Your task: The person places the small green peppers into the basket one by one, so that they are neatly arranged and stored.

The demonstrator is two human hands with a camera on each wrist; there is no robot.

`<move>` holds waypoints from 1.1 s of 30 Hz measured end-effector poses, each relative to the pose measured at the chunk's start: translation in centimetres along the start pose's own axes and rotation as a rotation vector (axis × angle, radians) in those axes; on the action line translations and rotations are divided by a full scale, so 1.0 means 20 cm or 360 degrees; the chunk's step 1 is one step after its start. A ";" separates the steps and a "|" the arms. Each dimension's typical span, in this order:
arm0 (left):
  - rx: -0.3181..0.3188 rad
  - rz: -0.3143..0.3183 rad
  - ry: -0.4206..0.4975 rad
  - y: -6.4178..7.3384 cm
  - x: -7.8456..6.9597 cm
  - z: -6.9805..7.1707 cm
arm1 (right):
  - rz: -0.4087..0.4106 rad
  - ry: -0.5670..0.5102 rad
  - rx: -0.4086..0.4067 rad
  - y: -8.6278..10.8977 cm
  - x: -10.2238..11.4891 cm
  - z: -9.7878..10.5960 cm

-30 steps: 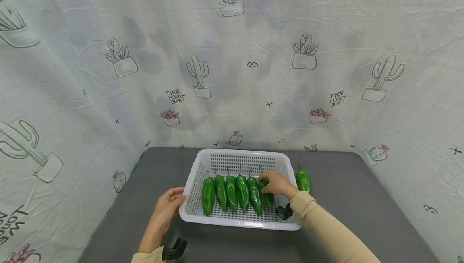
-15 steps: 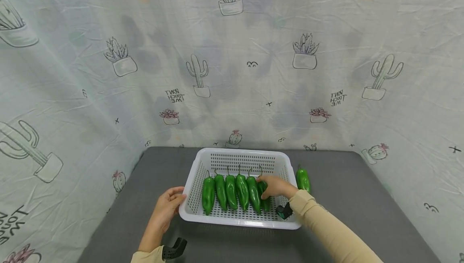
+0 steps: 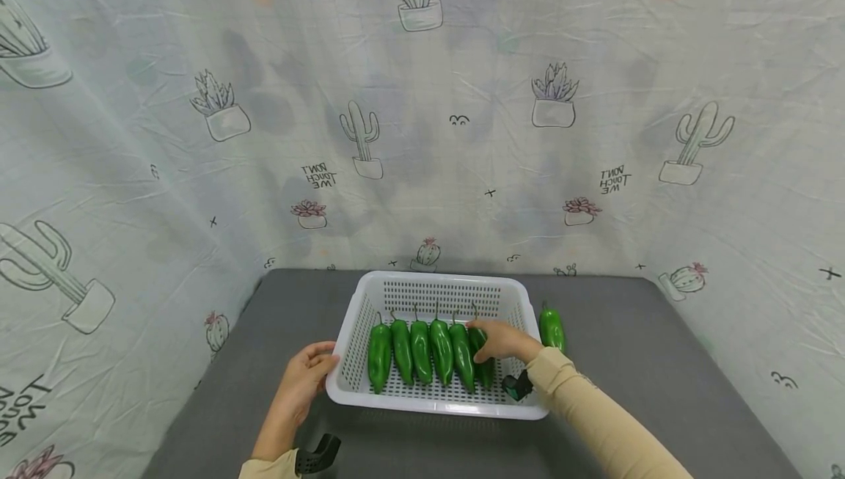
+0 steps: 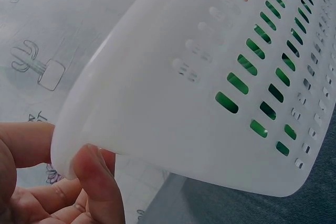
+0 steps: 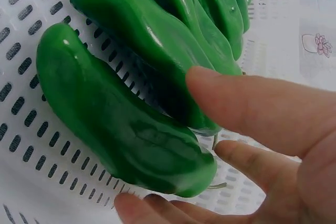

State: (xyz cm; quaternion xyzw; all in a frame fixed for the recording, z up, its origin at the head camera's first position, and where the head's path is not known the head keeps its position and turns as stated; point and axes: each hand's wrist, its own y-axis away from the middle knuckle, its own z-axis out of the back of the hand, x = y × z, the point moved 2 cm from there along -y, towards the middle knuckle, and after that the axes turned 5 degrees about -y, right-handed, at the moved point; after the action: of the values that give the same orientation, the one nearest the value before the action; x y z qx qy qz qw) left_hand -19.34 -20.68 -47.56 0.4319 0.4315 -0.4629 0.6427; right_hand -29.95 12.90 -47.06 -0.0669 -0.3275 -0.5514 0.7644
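A white perforated plastic basket (image 3: 436, 408) stands on the table, with several long green peppers (image 3: 421, 353) side by side in it, stems toward the back. At its left end my left hand (image 3: 304, 378) pinches the rim, thumb and index finger (image 4: 100, 182) on either side of the lip. My right hand (image 3: 503, 339) is inside the basket over the rightmost pepper (image 5: 121, 124). In the right wrist view its fingers are spread loosely around that pepper's stem end, and the straight thumb (image 5: 252, 106) overlaps the neighbouring pepper (image 5: 142, 30).
Outside the basket, by its right wall, lies another green pepper (image 3: 551, 328), partly behind the right sleeve. The grey table (image 3: 627, 362) is bordered by a hanging cloth (image 3: 422, 193) printed with cacti. Black wrist devices (image 3: 319, 453) are worn on both arms.
The rightmost pepper has shifted slightly to the left toward the row, along with my right hand. My left hand stays at the basket's rim.
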 end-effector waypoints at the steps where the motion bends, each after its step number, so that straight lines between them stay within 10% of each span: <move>1: 0.0000 -0.0002 0.0000 0.00 0.00 0.00 | 0.0001 -0.0016 -0.0003 0.00 0.00 0.00; 33: -0.0006 0.0004 0.0039 0.00 0.00 0.00 | 0.0419 -0.0668 -0.0661 0.20 -0.25 0.48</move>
State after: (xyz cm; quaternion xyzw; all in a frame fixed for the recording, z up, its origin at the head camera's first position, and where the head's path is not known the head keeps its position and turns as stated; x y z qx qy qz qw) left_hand -19.38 -20.67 -47.62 0.4368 0.4396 -0.4558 0.6389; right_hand -31.38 22.95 -41.39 -0.3754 -0.3470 -0.4769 0.7150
